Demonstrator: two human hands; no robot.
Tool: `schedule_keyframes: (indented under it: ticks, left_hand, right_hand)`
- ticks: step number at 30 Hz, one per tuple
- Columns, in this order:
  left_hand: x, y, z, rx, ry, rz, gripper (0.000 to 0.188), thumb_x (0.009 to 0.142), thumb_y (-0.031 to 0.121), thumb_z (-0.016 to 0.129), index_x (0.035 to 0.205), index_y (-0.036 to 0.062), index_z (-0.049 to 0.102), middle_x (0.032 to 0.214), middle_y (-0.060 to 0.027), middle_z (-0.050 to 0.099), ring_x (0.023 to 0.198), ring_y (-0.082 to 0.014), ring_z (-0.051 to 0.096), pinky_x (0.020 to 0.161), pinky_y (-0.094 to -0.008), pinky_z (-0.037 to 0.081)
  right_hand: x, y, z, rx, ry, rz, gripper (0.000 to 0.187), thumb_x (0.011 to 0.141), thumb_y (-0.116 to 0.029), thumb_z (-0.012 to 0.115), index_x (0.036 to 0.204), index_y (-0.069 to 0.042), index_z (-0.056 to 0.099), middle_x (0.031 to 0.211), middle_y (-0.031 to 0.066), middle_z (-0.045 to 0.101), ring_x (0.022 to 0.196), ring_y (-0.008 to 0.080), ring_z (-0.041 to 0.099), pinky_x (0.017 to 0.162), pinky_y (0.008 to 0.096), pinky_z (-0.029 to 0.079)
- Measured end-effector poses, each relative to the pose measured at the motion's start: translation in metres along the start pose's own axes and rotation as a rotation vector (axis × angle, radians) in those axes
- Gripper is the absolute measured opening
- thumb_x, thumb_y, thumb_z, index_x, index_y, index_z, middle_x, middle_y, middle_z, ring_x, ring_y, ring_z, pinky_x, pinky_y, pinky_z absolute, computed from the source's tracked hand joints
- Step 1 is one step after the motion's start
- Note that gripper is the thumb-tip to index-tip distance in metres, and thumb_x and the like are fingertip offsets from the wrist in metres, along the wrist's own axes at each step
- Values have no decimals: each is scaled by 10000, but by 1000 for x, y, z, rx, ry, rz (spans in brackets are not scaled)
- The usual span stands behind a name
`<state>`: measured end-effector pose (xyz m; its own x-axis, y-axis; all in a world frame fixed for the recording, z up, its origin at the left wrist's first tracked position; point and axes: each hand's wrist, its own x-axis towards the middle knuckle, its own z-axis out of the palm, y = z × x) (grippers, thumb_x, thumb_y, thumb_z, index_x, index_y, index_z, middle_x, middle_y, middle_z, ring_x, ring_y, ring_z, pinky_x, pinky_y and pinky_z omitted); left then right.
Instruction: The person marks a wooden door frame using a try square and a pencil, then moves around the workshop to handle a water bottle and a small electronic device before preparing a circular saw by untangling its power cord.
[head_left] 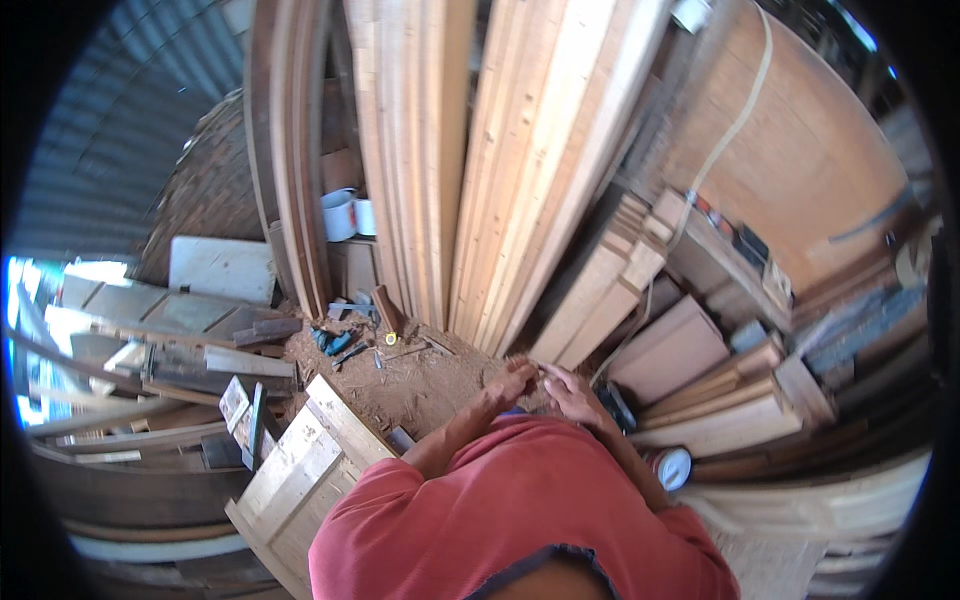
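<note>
In front of my body, my left hand [514, 381] and my right hand [571, 394] are close together, near the foot of the leaning boards. Both have their fingers bent inward, and the fingertips almost meet. Whatever lies between them, if anything, is too small to make out. Below them the floor [425, 377] is covered with wood shavings. To the left of my left hand, a round yellow and white tape measure [391, 339] lies beside a teal power tool [328, 342] and an upright brown wood piece [385, 310].
Tall planks [540, 160] stand ahead. A panelled wooden door [305, 475] lies at lower left. To the right are stacked timber [600, 295], a round tin [672, 467] and a pale cable [735, 125]. Two white buckets [340, 215] stand behind the planks at left.
</note>
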<state>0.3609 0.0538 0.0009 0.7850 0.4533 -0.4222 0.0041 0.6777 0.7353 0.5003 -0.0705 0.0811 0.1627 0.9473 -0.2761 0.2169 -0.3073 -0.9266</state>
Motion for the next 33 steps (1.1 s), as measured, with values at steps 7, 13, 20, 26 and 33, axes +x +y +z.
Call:
schedule_keyframes:
  ticks: [7,13,20,26,33]
  left_hand:
    - [4,-2,-10,89,-44,-16,150,971,212,574,888,88,589,705,0,572,616,-105,523,572,-255,431]
    - [11,-4,-13,213,-173,-89,194,982,226,560,872,68,581,696,-1,570,613,-99,515,578,-249,417]
    - [25,25,-3,276,-301,-96,218,984,249,570,875,60,576,692,-3,564,627,-92,512,591,-252,420]
    - [33,31,9,311,-350,-100,214,989,255,567,897,62,569,718,2,563,653,-88,515,605,-247,424]
    - [35,38,43,366,-437,-138,192,1006,222,530,923,54,572,750,-1,568,699,-90,533,649,-247,455]
  right_hand:
    - [0,1,-2,-178,109,19,392,991,-201,514,1362,-78,554,854,110,679,745,159,607,705,318,507]
    - [-13,27,11,42,209,75,366,978,-164,520,1320,-49,580,1151,214,651,1049,219,636,910,338,489]
    - [-3,-6,2,-179,324,53,350,911,-129,536,1234,-41,637,1194,224,646,1116,345,621,966,386,475]
    - [-10,2,-8,-141,393,104,325,917,-115,542,1213,-43,655,1119,227,663,1080,352,620,951,388,471]
    - [-26,28,-19,69,430,149,328,931,-85,513,1227,-18,639,1055,182,683,1014,264,646,903,341,489]
